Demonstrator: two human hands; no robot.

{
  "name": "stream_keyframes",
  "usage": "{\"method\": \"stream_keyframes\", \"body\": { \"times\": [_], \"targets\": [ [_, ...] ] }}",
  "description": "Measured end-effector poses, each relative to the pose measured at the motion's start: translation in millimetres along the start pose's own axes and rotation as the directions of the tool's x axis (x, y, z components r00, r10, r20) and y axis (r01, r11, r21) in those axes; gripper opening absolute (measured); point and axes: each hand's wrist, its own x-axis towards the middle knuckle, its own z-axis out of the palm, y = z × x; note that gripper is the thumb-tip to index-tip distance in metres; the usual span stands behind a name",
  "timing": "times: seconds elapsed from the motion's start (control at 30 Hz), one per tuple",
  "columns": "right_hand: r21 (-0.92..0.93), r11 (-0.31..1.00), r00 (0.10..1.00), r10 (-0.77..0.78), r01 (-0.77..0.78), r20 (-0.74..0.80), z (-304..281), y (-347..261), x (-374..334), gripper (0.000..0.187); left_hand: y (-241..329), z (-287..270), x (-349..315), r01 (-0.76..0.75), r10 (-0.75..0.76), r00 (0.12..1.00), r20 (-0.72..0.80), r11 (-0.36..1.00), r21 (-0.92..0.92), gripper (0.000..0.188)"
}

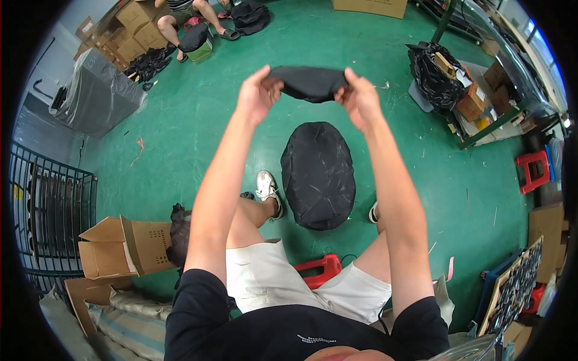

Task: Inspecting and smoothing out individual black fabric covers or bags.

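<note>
A black cloth piece (309,83) is stretched out in front of me, with one end in each hand. My left hand (257,96) pinches its left end between thumb and fingers. At the other end, my right hand (360,99) grips it the same way. Below the cloth, between my feet, stands an oval thing covered in wrinkled black fabric (319,174). Neither hand touches it, and what lies under its cover is hidden.
A red stool (319,272) is beneath me. An open cardboard box (129,248) lies at my left. Across the green floor, another person (192,15) sits by a black-covered tub (197,45). At the right stands a rack (490,123) with a black bag (436,75).
</note>
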Motion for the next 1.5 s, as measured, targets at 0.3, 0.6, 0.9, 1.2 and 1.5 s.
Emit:
{"method": "stream_keyframes", "body": {
  "times": [0.3,0.6,0.9,1.2,1.5],
  "targets": [
    [-0.062,0.828,0.773,0.491,-0.557,-0.402,-157.2,202.9,-98.8,0.029,-246.4,-149.9,-66.6,0.526,-0.515,0.812,-0.272,0.85,-0.04,0.03],
    [0.033,0.834,0.696,0.481,-0.551,-0.534,-175.1,226.2,-140.3,0.026,-277.7,-137.8,-115.1,0.493,-0.441,0.817,-0.372,0.869,0.051,0.029],
    [-0.034,0.681,0.483,0.481,-0.731,-0.732,-184.7,244.2,-191.9,0.021,-313.8,-150.9,-173.4,0.613,-0.478,0.736,-0.478,0.77,0.174,0.024],
    [-0.416,0.43,0.555,0.276,-0.801,-0.785,-200.8,269.2,-206.6,0.023,-327.3,-154.2,-194.5,0.574,-0.368,0.781,-0.504,0.74,0.351,0.032],
    [-0.712,-0.132,0.661,0.287,-0.69,-0.694,-186.9,245.0,-199.6,0.033,-336.2,-159.8,-201.3,0.559,-0.26,0.797,-0.545,0.66,0.502,0.029]
  ]
}}
